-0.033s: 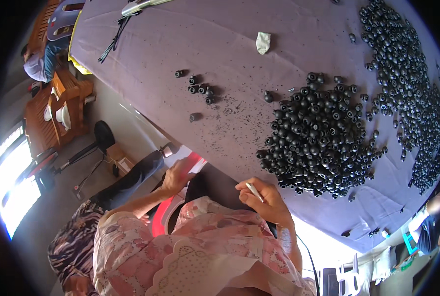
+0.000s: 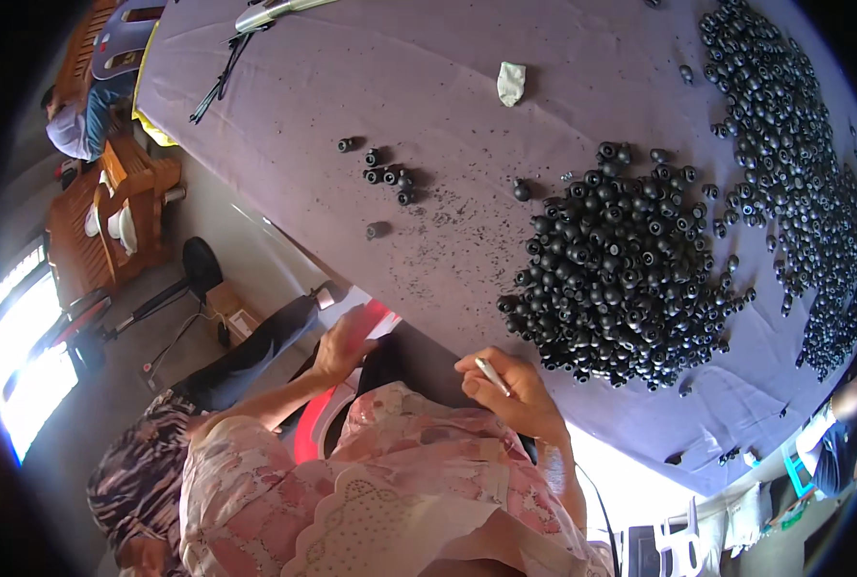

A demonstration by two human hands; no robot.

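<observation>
- Purple-covered counter [image 2: 371, 67] spans the view, edge nearest the person.
- Right hand [image 2: 505, 385] rests at that edge; fingers pinch a thin white tool [image 2: 492, 376].
- Left hand [image 2: 340, 341] sits below the edge; finger state cannot be told.
- Large heap of black round parts [image 2: 621, 269] lies just beyond the right hand.
- Small cluster of black parts [image 2: 386, 175] lies farther left.
- White crumpled scrap [image 2: 510, 83] lies beyond.

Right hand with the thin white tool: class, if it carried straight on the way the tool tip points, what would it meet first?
Probably the big pile of black beads on the purple cloth; the right hand and its white tool aim up toward its near edge, though depth is unclear.
</observation>
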